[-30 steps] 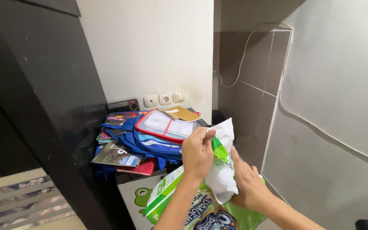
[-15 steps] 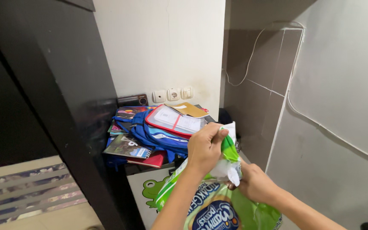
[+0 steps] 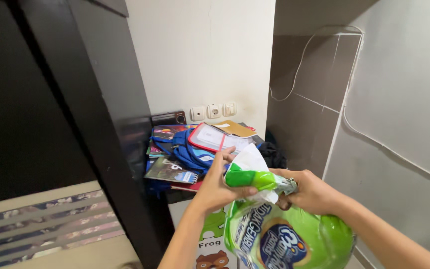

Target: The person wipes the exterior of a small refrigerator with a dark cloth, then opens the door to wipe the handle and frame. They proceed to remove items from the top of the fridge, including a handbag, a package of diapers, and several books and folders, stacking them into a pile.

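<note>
Center-bottom of frame: left hand & right hand both closed tight on twisted neck of green plastic bag; blue backpack behind.

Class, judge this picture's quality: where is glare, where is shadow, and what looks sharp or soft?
Head view: glare streaks the glossy green plastic bag; the black cabinet panel and the grey alcove wall lie in shadow; both hands, left and right, look sharp.
</note>
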